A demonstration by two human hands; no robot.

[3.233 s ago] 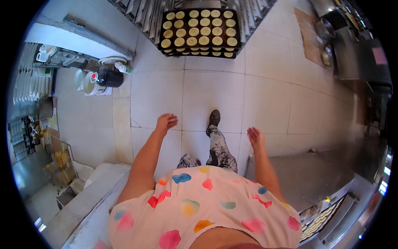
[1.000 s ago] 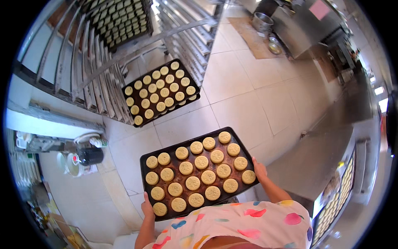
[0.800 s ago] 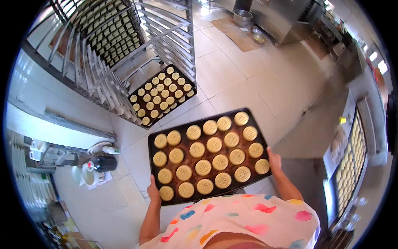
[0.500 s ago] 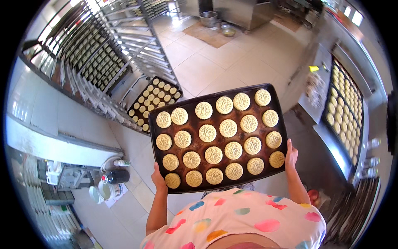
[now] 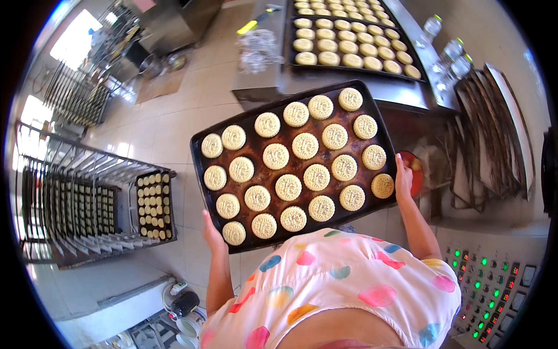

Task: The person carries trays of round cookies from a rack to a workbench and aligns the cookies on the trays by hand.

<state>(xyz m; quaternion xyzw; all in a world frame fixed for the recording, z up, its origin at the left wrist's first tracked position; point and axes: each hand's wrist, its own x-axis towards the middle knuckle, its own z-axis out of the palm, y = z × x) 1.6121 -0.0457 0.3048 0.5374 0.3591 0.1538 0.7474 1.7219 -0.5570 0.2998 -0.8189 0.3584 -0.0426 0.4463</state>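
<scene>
Between my two hands I carry a dark, worn baking tray point(image 5: 249, 187) in front of my body, its right side tilted farther away. Rows of pale round pressed cakes point(image 5: 306, 145) with raised patterns lie on it, spaced apart. My left hand point(image 5: 214, 234) grips the tray's left edge near the front corner. On the right edge, my right hand point(image 5: 402, 177) holds it close to the front corner, thumb up. The fingers of both hands are partly hidden under the tray.
Ahead, a steel table point(image 5: 264, 87) bears more trays of cakes point(image 5: 349, 45), a yellow-handled tool point(image 5: 249, 27) and clear bottles point(image 5: 452, 51). Dark trays point(image 5: 494, 134) stand stacked at right, above a control panel point(image 5: 488, 291) with lit buttons. A wheeled rack point(image 5: 70, 203) of loaded trays stands left.
I have turned to the right with the tray in my hands. The steel table now lies ahead, the rack has shifted left, and the control panel has come into view.
</scene>
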